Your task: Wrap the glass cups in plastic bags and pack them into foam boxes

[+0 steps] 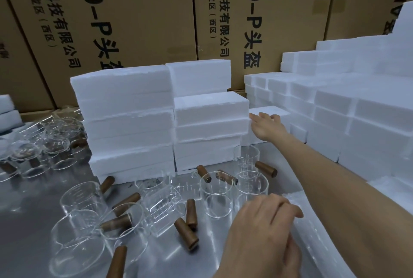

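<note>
Glass cups (250,185) with brown wooden handles stand and lie scattered on the steel table (29,233), close together, several touching; more sit at far left (53,143). Clear, thin-walled, printed measure lines, pour spouts. No bag seen on any of them; none is in a box yet

White foam boxes: two closed stacks (127,121) behind the cups, a larger stepped pile (357,110) at right, cardboard cartons (134,20) behind all

Right hand (266,124): arm stretched across the cups, fingers straight and relaxed, fingertips at a low foam box (283,113) between the stacks; not gripping it

Left hand (263,222): near, low in view, fingers curled down over the edge of something white and filmy (317,222) at lower right, foam or plastic, cannot tell which; whether it grips or merely rests, cannot tell

Risks, as judged:
- forearm passes just above the upright cups; dropping the elbow would knock one over
- cups lying on their sides can roll on smooth steel, handles hit neighbours, thin rims chip
- dragging the low box out could nudge the adjoining stack toward the cups below
</note>
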